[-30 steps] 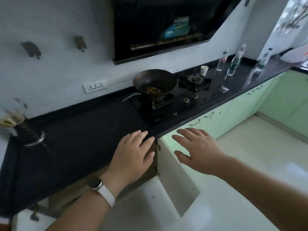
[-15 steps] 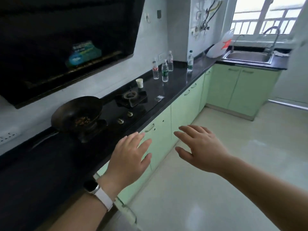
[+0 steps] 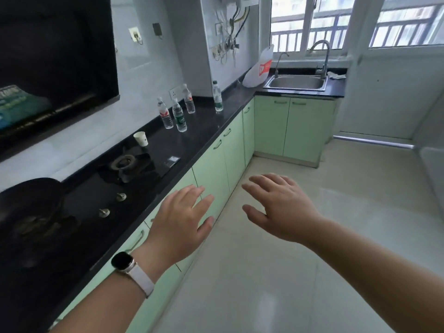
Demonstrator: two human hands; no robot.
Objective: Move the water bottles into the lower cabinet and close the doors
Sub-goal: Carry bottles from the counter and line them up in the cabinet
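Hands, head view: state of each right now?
Left hand: open, fingers spread, holding nothing.
Right hand: open, fingers spread, holding nothing.

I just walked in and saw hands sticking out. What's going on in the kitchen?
A person holds the left hand and right hand out in the air, both open and empty. Four water bottles stand on the black counter further along, past the stove and a paper cup. None has been picked up yet. The green cabinet doors below the counter look closed.
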